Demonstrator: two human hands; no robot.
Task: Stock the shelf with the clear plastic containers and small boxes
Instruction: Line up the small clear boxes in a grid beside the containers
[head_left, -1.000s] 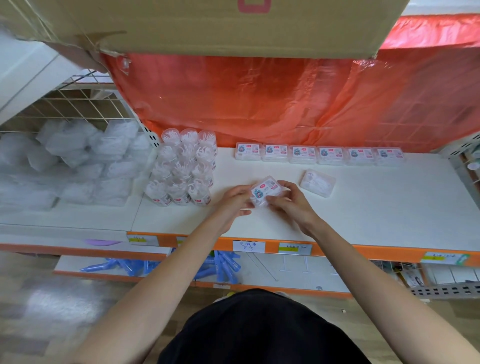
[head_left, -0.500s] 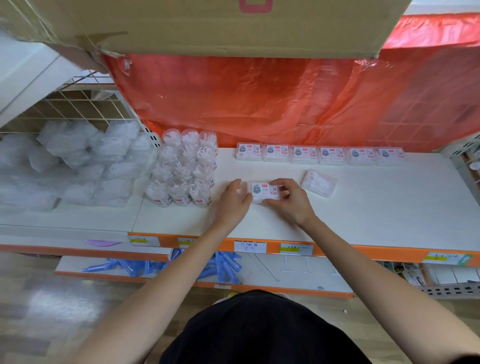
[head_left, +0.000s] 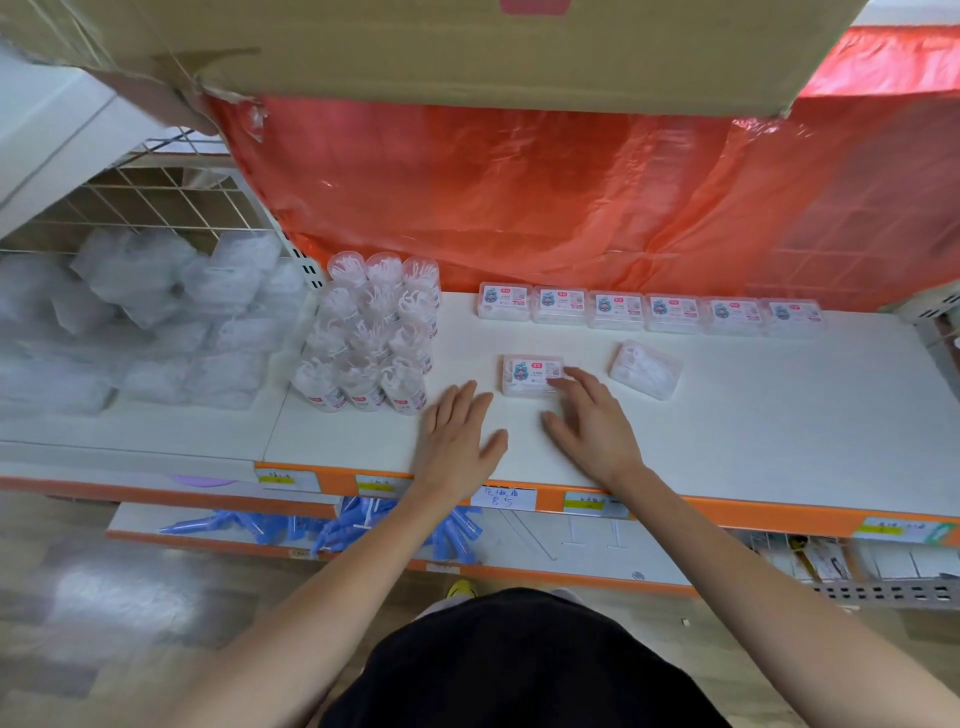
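One small box (head_left: 532, 375) lies flat and label-up on the white shelf (head_left: 727, 431), a little left of the middle and apart from the other stock. From 5 o'clock the right hand (head_left: 592, 426) reaches it with fingers spread and nearly straight. Its fingertips (head_left: 574, 376) rest on the box's near right corner and pinch nothing. At 7 o'clock the left hand (head_left: 457, 441) lies palm-down on the bare board, fingers straight and close together, not touching the box.

From 12 to 2 o'clock six like boxes form the back row (head_left: 649, 313) against the orange plastic sheet (head_left: 519, 197), labels up, edges nearly touching. At 3 o'clock a loose box (head_left: 645, 370) sits askew, apparently label-down. At 9 to 10 o'clock stand the clear round containers (head_left: 371, 338), packed tight in a block.

This looks like the start of a second row. To do it well, I would nudge the box with flat fingertips rather than lift it. Its long edge should sit square to the row behind, with its left end in line with the first box there. Light pressure should be enough, since the plastic is likely slick on the board and could skate past its mark. Keeping the left hand low and away from the round containers seems wise, as one bump could topple the block. The loose box probably needs turning over and straightening afterwards, just beside this one.
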